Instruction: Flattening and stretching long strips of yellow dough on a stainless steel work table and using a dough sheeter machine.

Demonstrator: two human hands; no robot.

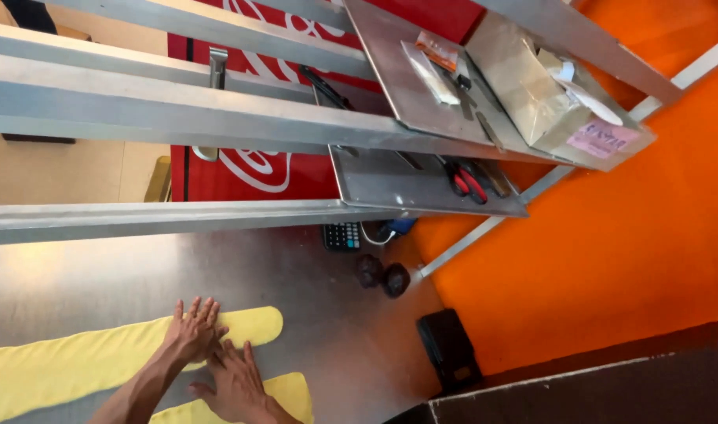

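Both hands are lying flat on the metal table [100, 275]: the left hand [192, 330] on the upper dough strip [76, 357], the right hand [237, 385] just beside it, touching the lower dough strip [288, 392]. A calculator [342, 236] is sitting farther back, under a shelf [422, 184] holding scissors [467, 180].

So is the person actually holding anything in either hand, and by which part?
Nothing is held. The left hand and right hand lie flat, fingers spread, pressing on the end of the long yellow dough strip on the steel table.
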